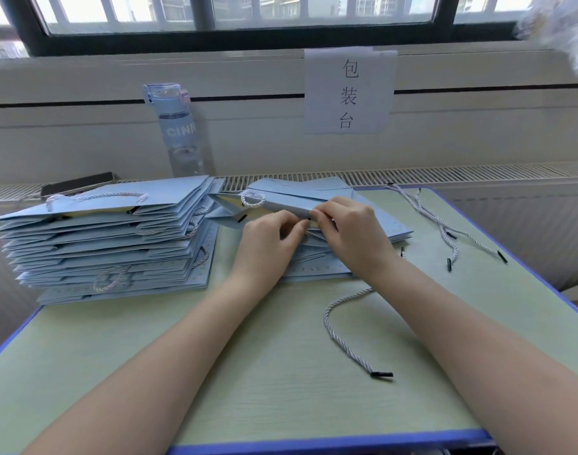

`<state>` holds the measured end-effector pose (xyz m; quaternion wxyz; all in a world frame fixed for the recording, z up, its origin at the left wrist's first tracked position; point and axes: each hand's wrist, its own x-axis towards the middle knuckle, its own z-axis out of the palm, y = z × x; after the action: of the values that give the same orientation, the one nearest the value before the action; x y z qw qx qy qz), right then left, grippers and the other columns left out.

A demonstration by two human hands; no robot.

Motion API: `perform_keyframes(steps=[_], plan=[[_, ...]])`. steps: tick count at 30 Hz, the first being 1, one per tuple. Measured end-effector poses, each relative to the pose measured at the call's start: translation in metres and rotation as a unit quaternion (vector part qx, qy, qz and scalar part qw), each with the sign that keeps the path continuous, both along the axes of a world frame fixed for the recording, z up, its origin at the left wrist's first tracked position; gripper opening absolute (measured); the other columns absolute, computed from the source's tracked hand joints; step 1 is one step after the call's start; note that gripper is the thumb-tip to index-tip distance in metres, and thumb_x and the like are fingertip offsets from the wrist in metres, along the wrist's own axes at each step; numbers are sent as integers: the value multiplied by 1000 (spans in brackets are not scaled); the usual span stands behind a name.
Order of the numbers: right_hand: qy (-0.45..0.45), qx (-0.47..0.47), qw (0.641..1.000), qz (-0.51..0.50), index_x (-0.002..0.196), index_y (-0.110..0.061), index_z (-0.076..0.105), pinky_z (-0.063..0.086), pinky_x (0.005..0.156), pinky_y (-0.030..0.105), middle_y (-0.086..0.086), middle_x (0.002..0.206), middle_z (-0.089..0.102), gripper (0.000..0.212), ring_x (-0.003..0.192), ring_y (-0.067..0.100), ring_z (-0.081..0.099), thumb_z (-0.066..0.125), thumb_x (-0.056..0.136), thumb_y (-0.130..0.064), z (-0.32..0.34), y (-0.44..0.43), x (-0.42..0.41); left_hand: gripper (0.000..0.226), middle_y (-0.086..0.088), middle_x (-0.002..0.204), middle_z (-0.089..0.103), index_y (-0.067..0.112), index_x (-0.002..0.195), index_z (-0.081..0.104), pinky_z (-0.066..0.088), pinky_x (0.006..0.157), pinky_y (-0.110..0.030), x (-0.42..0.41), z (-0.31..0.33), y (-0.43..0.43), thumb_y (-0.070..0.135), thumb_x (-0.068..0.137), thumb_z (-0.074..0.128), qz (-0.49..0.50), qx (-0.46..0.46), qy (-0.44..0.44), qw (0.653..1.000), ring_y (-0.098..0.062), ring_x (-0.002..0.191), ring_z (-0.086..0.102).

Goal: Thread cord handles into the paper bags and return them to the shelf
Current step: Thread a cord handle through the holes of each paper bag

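Two hands are meeting at the top rim of one pale blue paper bag (281, 205), which is lying on a low pile of flat bags (314, 267) at the far middle of the green table (281, 372), just beside the tall stack of handled bags (110, 238).

- Left hand (271, 244): fingers curling, pinching the folded rim.
- Right hand (350, 234): fingers curling at the same spot, apparently pinching one end of the twisted cord (325, 318); its other black tip is trailing toward the near edge.
- Cord loop (253, 198): sitting in the rim's far end.
- Spare cords (445, 224): lying well to the right.

Handling note: the hole is hiding under the fingers. The left hand should probably be holding the rim flat while the right is feeding the tip straight through and drawing the slack in evenly.
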<state>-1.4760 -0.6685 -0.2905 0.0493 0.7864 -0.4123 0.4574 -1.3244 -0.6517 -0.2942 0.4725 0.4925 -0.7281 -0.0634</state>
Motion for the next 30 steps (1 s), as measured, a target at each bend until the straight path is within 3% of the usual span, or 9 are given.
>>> perform_keyframes(steps=[4, 9, 17, 23, 30], plan=[[1, -6, 1000, 1, 86, 0, 68, 50, 58, 39, 13, 77, 63, 27, 65, 31, 60, 48, 91, -18, 0, 1, 5, 15, 2, 75, 70, 12, 86, 72, 43, 67, -23, 2, 1, 0, 26, 86, 67, 30, 13, 15, 999, -11, 69, 59], [-33, 11, 999, 12, 86, 0, 70, 37, 61, 21, 12, 74, 64, 27, 64, 24, 57, 48, 90, -16, 0, 3, 8, 11, 3, 78, 73, 15, 91, 76, 52, 71, -33, 6, 3, 2, 21, 85, 69, 19, -23, -9, 1000, -11, 69, 63], [-30, -18, 999, 4, 84, 0, 69, 35, 61, 17, 10, 71, 63, 22, 59, 17, 52, 52, 90, -12, 1, 5, 9, 13, 3, 75, 73, 20, 94, 76, 53, 67, -38, 10, 7, 1, 23, 85, 68, 12, 6, -22, 1000, -16, 69, 64], [-50, -40, 998, -21, 77, 0, 67, 29, 58, 16, 11, 67, 63, 19, 57, 16, 47, 55, 88, -10, 7, 6, 7, 23, 2, 65, 68, 15, 78, 75, 50, 56, -38, 8, 12, 2, 29, 81, 57, 15, -56, -73, 996, -18, 61, 59], [-53, -32, 997, -40, 75, -2, 66, 28, 53, 10, -4, 56, 49, 19, 51, 7, 33, 56, 89, -11, 3, 6, 9, 24, 3, 58, 65, 18, 71, 75, 48, 54, -36, 9, 13, 1, 29, 81, 57, 7, -40, -70, 997, -17, 57, 56]])
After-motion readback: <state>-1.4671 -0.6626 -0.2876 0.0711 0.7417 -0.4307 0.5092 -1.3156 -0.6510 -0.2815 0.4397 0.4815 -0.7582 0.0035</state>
